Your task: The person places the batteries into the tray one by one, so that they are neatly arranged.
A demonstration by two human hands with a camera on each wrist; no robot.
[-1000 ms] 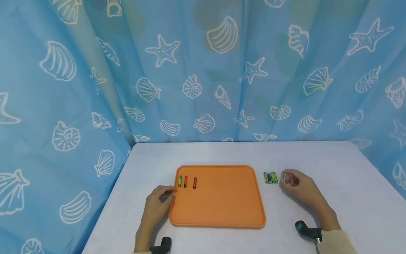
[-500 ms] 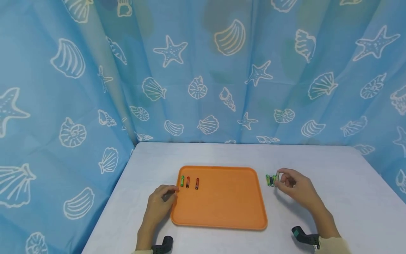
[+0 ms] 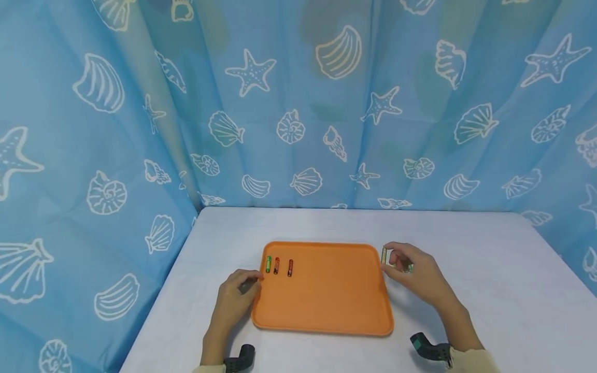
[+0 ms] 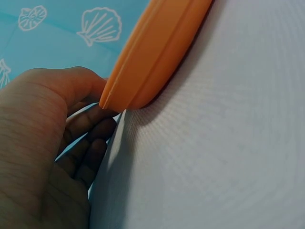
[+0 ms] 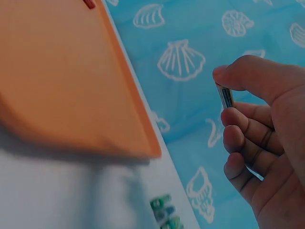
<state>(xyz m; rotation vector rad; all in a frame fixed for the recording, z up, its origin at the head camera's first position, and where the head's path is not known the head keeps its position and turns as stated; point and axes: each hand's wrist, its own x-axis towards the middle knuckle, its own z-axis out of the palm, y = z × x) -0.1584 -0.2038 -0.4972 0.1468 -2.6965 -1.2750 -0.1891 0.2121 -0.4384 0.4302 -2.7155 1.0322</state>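
Observation:
My right hand (image 3: 415,269) pinches a small battery (image 3: 384,255) between thumb and fingertips. It is beside the right rim of the orange tray (image 3: 326,305); the right wrist view shows the battery (image 5: 226,97) with both ends covered by fingers. At the tray's left rim, my left hand (image 3: 235,295) grips the edge with thumb and finger. In the tray's upper left lie a green battery (image 3: 268,264), a red battery (image 3: 276,266) and another red battery (image 3: 290,268), spaced in a row. Several green and dark batteries (image 5: 164,210) lie on the table, mostly hidden behind my right hand in the head view.
The table (image 3: 494,290) has a white cloth. A blue curtain (image 3: 298,103) with shell and starfish prints hangs behind it and along the left side. Each wrist wears a dark camera strap.
My right hand has lifted the battery away from the row on the table and carried it left to the tray's right rim. My left hand has stayed at the left rim.

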